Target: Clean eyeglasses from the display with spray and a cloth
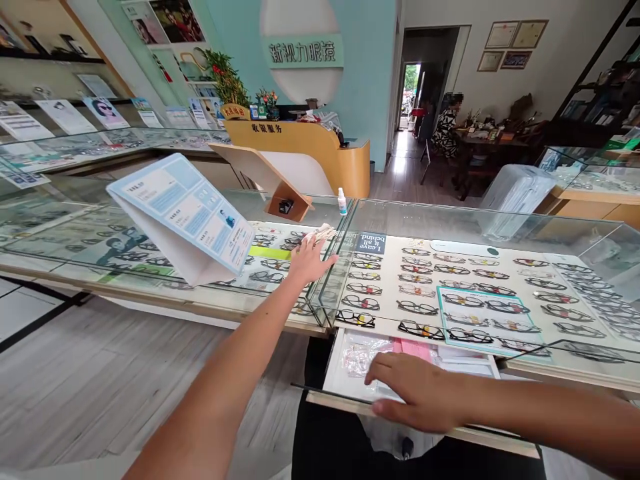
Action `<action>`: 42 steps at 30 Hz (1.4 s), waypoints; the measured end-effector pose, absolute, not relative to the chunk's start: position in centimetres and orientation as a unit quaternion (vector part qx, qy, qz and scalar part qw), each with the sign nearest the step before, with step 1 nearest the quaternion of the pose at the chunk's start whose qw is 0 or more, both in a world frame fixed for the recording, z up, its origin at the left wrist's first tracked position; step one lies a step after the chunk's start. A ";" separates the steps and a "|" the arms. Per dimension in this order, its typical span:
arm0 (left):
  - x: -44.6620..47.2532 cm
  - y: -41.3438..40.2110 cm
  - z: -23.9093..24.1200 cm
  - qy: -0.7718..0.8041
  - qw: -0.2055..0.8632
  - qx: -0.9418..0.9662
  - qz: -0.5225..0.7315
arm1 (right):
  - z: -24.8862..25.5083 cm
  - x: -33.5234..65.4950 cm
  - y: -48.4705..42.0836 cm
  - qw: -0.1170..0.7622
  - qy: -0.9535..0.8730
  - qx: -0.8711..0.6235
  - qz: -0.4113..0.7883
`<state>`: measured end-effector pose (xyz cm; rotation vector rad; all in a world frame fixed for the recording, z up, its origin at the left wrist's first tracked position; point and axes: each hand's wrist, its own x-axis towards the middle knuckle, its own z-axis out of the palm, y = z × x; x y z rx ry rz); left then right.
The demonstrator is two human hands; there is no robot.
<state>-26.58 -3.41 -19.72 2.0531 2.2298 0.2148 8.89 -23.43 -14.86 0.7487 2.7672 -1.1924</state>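
Observation:
My left hand (310, 259) reaches out over the glass top of the display counter (280, 207) and presses on a crumpled cloth (320, 235); its fingers lie over the cloth. My right hand (417, 390) rests flat, fingers spread, on the near glass edge of the right counter above an open drawer (350, 383) holding clear plastic bags and a pink paper. Rows of eyeglass frames (415, 308) lie under the glass.
A blue folded sign (187, 217) stands on the left counter. A small spray bottle (342, 201) and a wooden stand (270, 180) sit further back. An orange reception desk (305, 150) is behind. A person sits at a table (475, 143) at the far right.

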 end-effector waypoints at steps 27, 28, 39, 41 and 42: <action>-26.5 -4.4 -19.2 0.742 -0.006 0.619 0.259 | -24.2 22.6 -20.5 -0.145 0.813 0.540 0.164; -27.1 -3.7 -19.1 0.757 -0.006 0.601 0.257 | -23.8 22.4 -19.9 -0.133 0.811 0.543 0.170; -36.9 5.7 -17.3 0.853 0.038 0.492 0.169 | -23.6 23.0 -16.1 -0.122 0.839 0.481 0.222; -38.2 7.0 -17.3 0.855 0.045 0.493 0.154 | -23.8 23.1 -16.1 -0.125 0.841 0.476 0.223; -38.7 7.7 -17.3 0.855 0.047 0.496 0.148 | -23.8 23.1 -16.1 -0.126 0.843 0.473 0.223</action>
